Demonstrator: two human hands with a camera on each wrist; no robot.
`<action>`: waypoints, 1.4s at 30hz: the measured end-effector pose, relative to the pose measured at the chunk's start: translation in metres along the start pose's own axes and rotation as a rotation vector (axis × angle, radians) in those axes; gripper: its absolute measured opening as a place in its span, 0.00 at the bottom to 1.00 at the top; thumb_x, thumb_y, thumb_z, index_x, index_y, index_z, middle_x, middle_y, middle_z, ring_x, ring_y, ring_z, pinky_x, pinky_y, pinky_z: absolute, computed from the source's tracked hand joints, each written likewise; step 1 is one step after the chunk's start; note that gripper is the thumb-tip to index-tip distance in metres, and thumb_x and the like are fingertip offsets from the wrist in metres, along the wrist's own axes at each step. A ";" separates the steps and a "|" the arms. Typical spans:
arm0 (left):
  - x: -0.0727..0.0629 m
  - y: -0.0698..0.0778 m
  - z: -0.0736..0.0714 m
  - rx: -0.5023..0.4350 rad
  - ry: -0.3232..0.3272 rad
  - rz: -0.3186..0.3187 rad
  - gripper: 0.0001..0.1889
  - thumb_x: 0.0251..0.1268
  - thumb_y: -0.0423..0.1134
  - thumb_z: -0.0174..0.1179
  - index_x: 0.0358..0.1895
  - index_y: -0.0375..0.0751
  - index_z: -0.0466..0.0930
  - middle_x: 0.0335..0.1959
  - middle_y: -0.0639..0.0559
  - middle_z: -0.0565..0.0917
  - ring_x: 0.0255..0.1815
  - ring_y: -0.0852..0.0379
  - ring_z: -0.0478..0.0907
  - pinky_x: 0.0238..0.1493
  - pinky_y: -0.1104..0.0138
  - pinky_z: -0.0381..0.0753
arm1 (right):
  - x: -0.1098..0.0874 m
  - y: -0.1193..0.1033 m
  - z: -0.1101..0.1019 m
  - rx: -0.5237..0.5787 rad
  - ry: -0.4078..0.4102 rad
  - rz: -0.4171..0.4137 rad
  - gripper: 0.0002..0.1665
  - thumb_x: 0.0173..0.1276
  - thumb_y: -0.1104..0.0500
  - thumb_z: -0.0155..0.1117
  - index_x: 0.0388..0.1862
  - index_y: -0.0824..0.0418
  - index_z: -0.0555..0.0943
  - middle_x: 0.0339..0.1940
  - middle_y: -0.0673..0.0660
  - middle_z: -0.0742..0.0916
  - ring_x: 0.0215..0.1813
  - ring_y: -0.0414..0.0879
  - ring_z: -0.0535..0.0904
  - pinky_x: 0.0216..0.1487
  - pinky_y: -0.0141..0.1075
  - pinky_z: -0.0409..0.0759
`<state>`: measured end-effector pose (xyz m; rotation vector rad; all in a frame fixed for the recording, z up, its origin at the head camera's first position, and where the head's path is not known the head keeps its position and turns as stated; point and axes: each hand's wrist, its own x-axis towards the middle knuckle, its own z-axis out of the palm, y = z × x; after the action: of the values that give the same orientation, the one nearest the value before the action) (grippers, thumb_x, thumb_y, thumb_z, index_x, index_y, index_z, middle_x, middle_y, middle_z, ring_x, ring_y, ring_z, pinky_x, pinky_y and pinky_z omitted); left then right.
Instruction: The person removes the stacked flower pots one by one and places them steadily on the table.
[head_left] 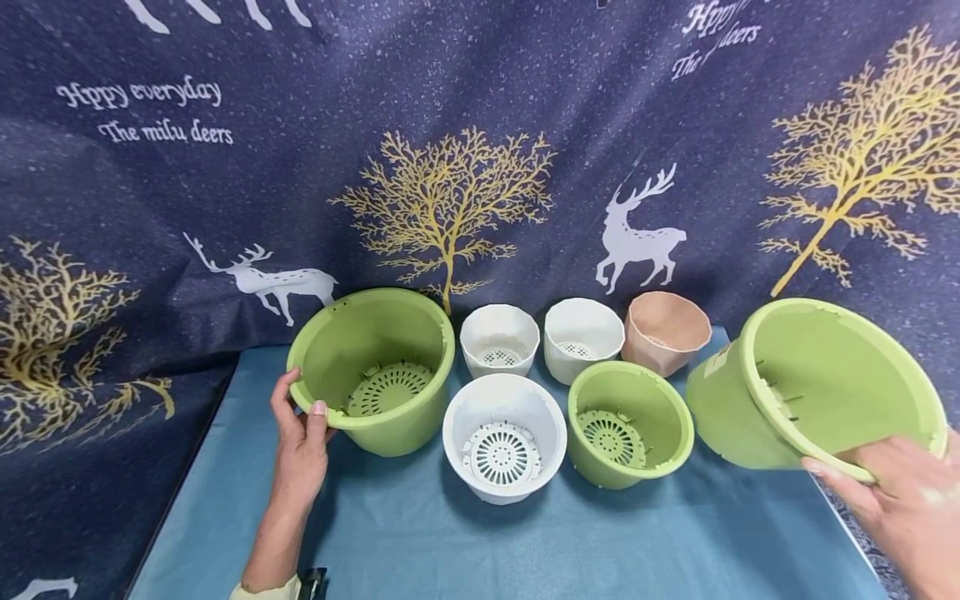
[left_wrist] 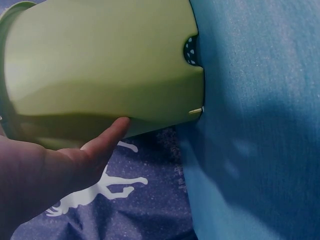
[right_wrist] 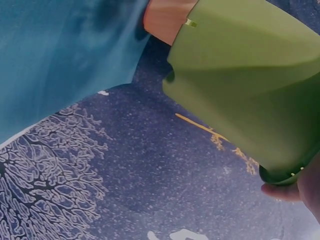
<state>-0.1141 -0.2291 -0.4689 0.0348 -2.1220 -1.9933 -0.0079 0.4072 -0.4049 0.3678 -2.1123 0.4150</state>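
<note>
On the left of the head view stands a large green plastic flowerpot (head_left: 408, 425) with a slotted bottom. My left hand (head_left: 302, 437) holds its near-left rim, the thumb on the edge. In the left wrist view, one finger of this hand lies along the pot's outer wall (left_wrist: 100, 60). At the right, my right hand (head_left: 896, 487) grips the rim of a second large green flowerpot (head_left: 720, 412), which is tilted with its mouth toward the right. The right wrist view shows this pot's outer wall (right_wrist: 245, 85) and its base raised beside the table edge.
Between the large pots, a white pot (head_left: 504, 492) and a smaller green pot (head_left: 626, 479) stand in front. Behind them are two small white faceted pots (head_left: 498, 321), (head_left: 558, 358) and a terracotta-coloured one (head_left: 660, 354). A blue cloth (head_left: 480, 550) covers the table; a patterned dark curtain (head_left: 480, 75) hangs behind.
</note>
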 end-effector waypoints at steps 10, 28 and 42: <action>0.000 -0.001 0.000 0.004 0.004 0.007 0.31 0.90 0.38 0.39 0.86 0.59 0.41 0.72 0.36 0.56 0.62 0.61 0.75 0.58 0.78 0.80 | -0.006 -0.004 0.009 -0.106 0.024 -0.058 0.45 0.71 0.20 0.56 0.12 0.55 0.76 0.14 0.55 0.78 0.23 0.44 0.71 0.74 0.44 0.67; -0.001 0.001 0.000 0.026 -0.006 -0.001 0.30 0.91 0.41 0.38 0.86 0.60 0.39 0.74 0.35 0.55 0.62 0.64 0.74 0.57 0.80 0.79 | -0.017 0.005 0.035 -0.136 0.000 -0.118 0.45 0.73 0.20 0.52 0.09 0.52 0.67 0.11 0.48 0.67 0.15 0.54 0.62 0.43 0.68 0.66; 0.000 0.002 0.000 0.015 -0.004 -0.001 0.30 0.90 0.39 0.38 0.86 0.59 0.40 0.73 0.36 0.55 0.62 0.64 0.75 0.57 0.79 0.80 | -0.019 0.008 0.051 -0.166 0.002 -0.177 0.45 0.74 0.21 0.51 0.08 0.49 0.60 0.09 0.46 0.63 0.14 0.51 0.58 0.34 0.64 0.62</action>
<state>-0.1135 -0.2292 -0.4674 0.0348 -2.1398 -1.9794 -0.0391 0.3949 -0.4488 0.4522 -2.0745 0.1363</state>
